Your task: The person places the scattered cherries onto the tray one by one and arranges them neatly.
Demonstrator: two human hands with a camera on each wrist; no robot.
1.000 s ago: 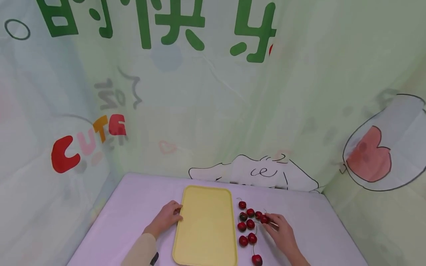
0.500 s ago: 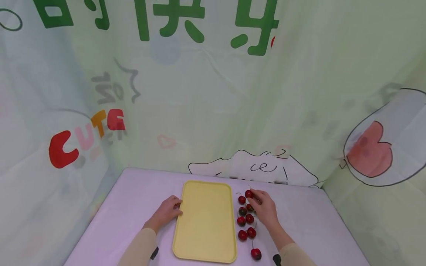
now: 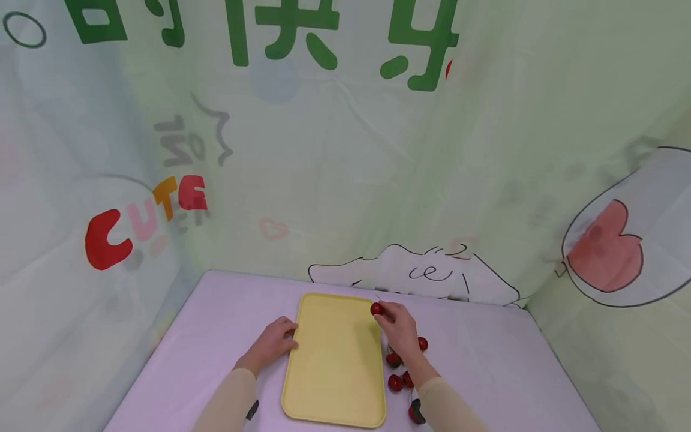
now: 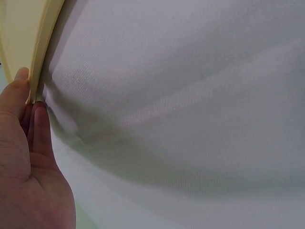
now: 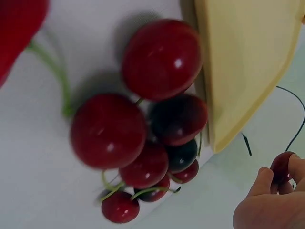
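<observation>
My left hand (image 3: pixel 272 343) pinches the left edge of a yellow tray (image 3: pixel 335 360). In the left wrist view its thumb lies on the tray's rim (image 4: pixel 42 45), with the fingers on the outer side. My right hand (image 3: pixel 400 330) holds a dark red cherry (image 3: pixel 376 308) between thumb and fingertips, over the tray's far right corner. A thin stem sticks up from that cherry (image 5: pixel 281 167) in the right wrist view. More cherries (image 3: pixel 396 383) lie along the tray's right side, partly hidden under my right forearm.
Close up in the right wrist view, several cherries (image 5: pixel 108 131) with green stems lie clustered against the tray's side. A pale lilac cloth (image 3: pixel 496 372) covers the table. Printed curtains (image 3: pixel 345 180) close off the back and both sides.
My right hand has picked a cherry from the right end of the group and carried it left, up to the tray's far right corner. My left hand has stayed at the tray's edge.
</observation>
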